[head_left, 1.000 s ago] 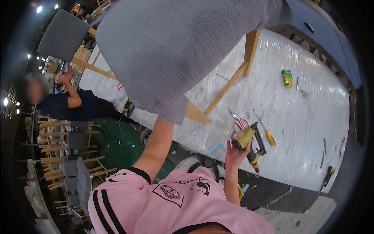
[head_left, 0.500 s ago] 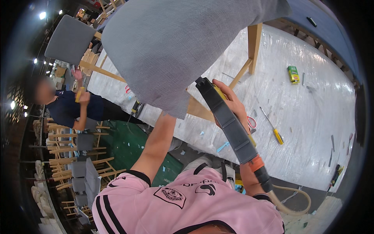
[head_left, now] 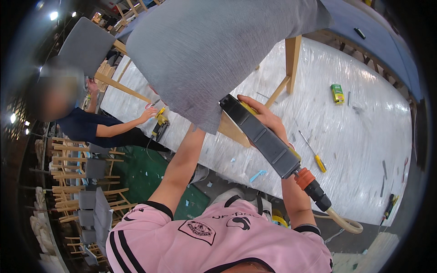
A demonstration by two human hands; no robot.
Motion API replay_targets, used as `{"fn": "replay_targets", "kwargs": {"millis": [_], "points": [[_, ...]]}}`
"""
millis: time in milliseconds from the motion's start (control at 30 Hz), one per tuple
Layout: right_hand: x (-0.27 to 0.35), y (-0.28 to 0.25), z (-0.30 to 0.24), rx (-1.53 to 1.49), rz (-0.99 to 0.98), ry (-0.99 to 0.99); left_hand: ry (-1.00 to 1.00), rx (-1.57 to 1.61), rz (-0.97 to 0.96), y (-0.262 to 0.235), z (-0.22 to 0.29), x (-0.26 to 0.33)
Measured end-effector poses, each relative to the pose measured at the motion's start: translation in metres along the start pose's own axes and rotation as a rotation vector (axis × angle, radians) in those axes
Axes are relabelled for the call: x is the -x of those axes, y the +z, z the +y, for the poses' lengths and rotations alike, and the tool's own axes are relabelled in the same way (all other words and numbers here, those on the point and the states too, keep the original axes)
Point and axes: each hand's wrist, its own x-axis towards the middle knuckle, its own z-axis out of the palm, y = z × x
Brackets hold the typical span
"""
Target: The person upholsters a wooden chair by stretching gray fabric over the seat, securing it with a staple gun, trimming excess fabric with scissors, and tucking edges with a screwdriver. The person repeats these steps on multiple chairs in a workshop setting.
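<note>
A grey fabric-covered chair part (head_left: pixel 195 54) with wooden legs (head_left: pixel 292 59) stands on the plastic-wrapped table (head_left: pixel 364 150). My right hand (head_left: pixel 268 119) is wrapped round an air-powered staple gun (head_left: pixel 257 135), black and yellow with an orange hose fitting (head_left: pixel 306 178). Its nose is close to the fabric's lower right corner; whether they touch I cannot tell. Beneath that lower edge goes my left forearm (head_left: pixel 182 157). The fabric hides my left hand, so its fingers cannot be made out.
At left, a person in dark clothing (head_left: pixel 86 125) reaches toward a yellow-and-black tool (head_left: pixel 160 123). On the table lie a yellow-handled screwdriver (head_left: pixel 320 163), a green-and-yellow box (head_left: pixel 337 93) and a light-blue scrap (head_left: pixel 258 175). An air hose (head_left: pixel 346 223) trails right. Chair frames (head_left: pixel 68 168) are stacked at left.
The staple gun has shifted slightly left and tilted further over, its nose nearer the fabric corner. At left, the other person has leaned in and stretched a hand toward the table.
</note>
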Motion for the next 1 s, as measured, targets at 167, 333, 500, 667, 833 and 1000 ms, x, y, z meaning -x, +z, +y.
{"fn": "replay_targets", "kwargs": {"millis": [167,333,500,667,833,1000], "points": [[0.014,0.013,-0.027,0.005,0.128,0.207,-0.013,-0.056,0.036,-0.020,0.006,-0.017],[0.143,0.007,0.006,0.155,0.479,0.574,-0.299,-0.107,0.112,-0.081,0.052,0.011],[0.341,-0.017,0.063,-0.388,1.053,0.987,-1.078,0.224,-0.122,-0.118,0.125,0.101],[0.479,-0.035,0.097,-0.734,1.138,1.156,-1.244,0.545,-0.233,-0.081,0.168,0.136],[0.488,-0.034,0.107,-0.004,0.588,1.623,-1.226,0.560,-0.274,-0.067,0.183,0.112],[0.434,-0.069,0.090,0.129,0.248,1.841,-1.263,0.593,-0.239,-0.047,0.194,0.107]]}}
